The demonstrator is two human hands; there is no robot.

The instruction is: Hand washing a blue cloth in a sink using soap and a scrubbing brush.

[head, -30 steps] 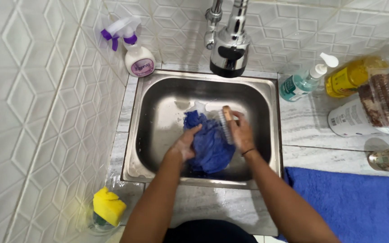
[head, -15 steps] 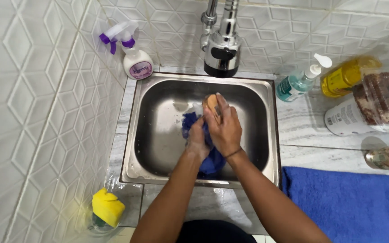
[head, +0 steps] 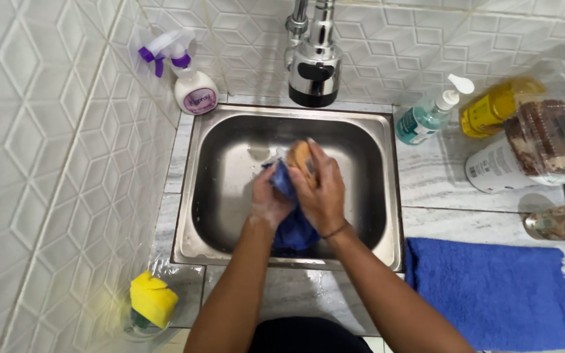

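Head camera looks straight down into a steel sink [head: 230, 216] set in a pale marble-look bench [head: 439, 189]. Both hands meet over the middle of the basin. The left hand [head: 268, 199], wet and soapy, has its fingers closed on a bunched blue cloth [head: 292, 229], which hangs between the two hands and down toward the sink floor. The right hand [head: 322, 189] lies over the cloth from the right, fingers wrapped around a wooden scrub brush [head: 301, 155] whose rounded back shows above the knuckles; the bristles seem to press into the cloth, though the hand hides the contact. A dark band circles the right wrist.

A chrome tap head [head: 312, 72] hangs above the rear edge of the sink. At the back left corner stands a white spray bottle [head: 194, 88] with a purple trigger. On the bench to the right of the sink are a teal pump bottle [head: 426, 117], a yellow bottle [head: 498, 104] lying tilted, and a white cylinder [head: 498, 170] on its side. A blue towel [head: 492, 287] lies flat at the front right. A yellow sponge [head: 154, 299] sits in a clear dish at the front left, beside the tiled wall [head: 53, 163].
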